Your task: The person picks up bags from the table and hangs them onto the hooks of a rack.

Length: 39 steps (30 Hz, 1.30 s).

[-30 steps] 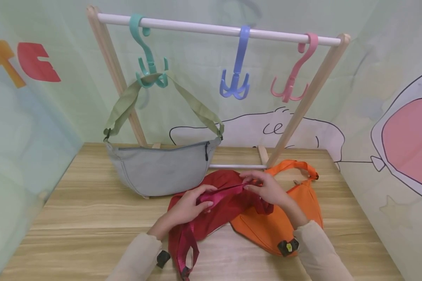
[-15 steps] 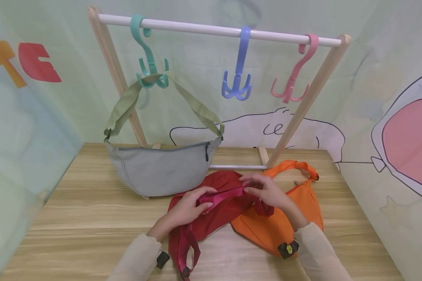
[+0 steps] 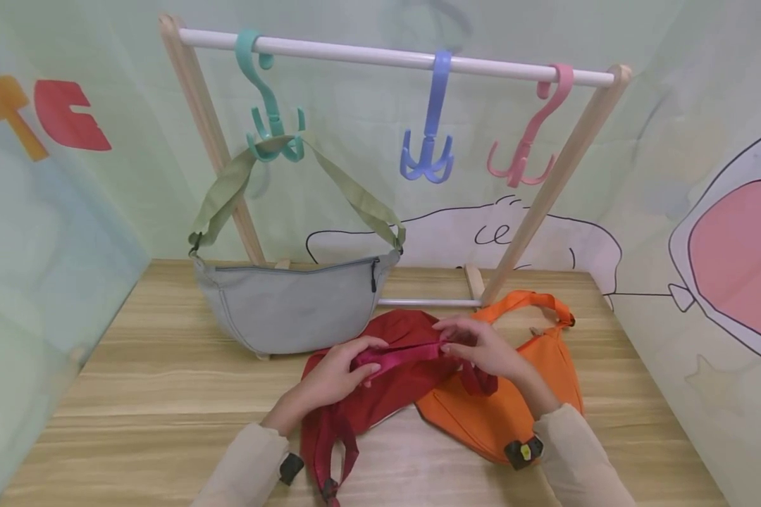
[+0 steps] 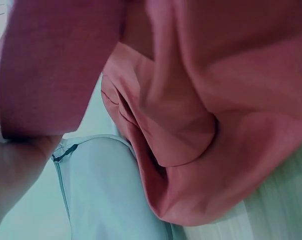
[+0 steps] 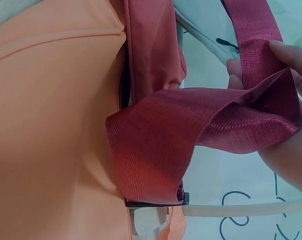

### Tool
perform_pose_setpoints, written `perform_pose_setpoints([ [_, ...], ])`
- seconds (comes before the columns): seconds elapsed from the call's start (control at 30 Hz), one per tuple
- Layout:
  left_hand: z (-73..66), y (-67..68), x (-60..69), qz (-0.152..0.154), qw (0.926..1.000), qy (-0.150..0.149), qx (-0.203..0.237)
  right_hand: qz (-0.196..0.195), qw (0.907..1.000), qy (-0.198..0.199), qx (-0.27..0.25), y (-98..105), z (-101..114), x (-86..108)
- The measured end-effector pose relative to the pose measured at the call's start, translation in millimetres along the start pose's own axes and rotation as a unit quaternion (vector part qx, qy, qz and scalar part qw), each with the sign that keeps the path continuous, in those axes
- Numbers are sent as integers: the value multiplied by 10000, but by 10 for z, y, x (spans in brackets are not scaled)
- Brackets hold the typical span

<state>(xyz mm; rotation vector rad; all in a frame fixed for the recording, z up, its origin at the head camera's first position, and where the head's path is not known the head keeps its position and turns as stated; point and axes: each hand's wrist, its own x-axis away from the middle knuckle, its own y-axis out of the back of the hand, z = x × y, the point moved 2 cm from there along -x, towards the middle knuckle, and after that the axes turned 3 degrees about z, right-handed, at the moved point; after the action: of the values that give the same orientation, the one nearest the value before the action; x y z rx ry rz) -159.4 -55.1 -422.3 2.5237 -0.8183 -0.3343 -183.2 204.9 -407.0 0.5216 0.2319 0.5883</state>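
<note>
A red bag [image 3: 387, 396] lies on the table, its magenta strap [image 3: 401, 358] stretched between both hands. My left hand [image 3: 335, 377] grips the strap's left part between thumb and fingers; in the left wrist view the strap [image 4: 50, 70] crosses the hand [image 4: 18, 172]. The right hand [image 3: 482, 346] pinches the strap's other end. In the right wrist view, the strap [image 5: 156, 135] runs twisted from a black buckle [image 5: 158, 203] into the right hand [image 5: 291, 145]. An orange bag [image 3: 482, 415] lies partly under the red one.
A grey bag [image 3: 292, 306] hangs by its green strap from a teal hook [image 3: 273, 123] at the left of a rack with a white bar [image 3: 368, 55]. Blue [image 3: 434, 120] and pink [image 3: 529, 141] hooks hang farther right. The rack stands on the wooden table [image 3: 165, 394].
Both hands have stayed almost in place on the strap. The middle of the strap has sagged slightly, and the loop beside the right hand has shifted a little down and to the right.
</note>
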Motion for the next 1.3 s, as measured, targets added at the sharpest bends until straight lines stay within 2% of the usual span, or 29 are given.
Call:
perform_pose_setpoints([
  [0.13,0,24,0,-47,9998,-84,-179,88,9999,-98,-74,-2,-13,10],
  [0.3,9,51,2,-71,9997,-21,-219,153,9998,-86,-84,8,-24,12],
  [0.57,3,101,1,-84,9998,-96,-164,178,9998,80,1,40,40,17],
  [0.77,-52,144,3,-85,9997,-66,-224,111,9997,211,-40,68,84,21],
  [1.07,-96,184,18,163,9995,6,-283,49,9998,217,8,72,98,30],
  [1.3,-100,204,18,41,9995,244,-202,95,9998,124,91,63,97,27],
])
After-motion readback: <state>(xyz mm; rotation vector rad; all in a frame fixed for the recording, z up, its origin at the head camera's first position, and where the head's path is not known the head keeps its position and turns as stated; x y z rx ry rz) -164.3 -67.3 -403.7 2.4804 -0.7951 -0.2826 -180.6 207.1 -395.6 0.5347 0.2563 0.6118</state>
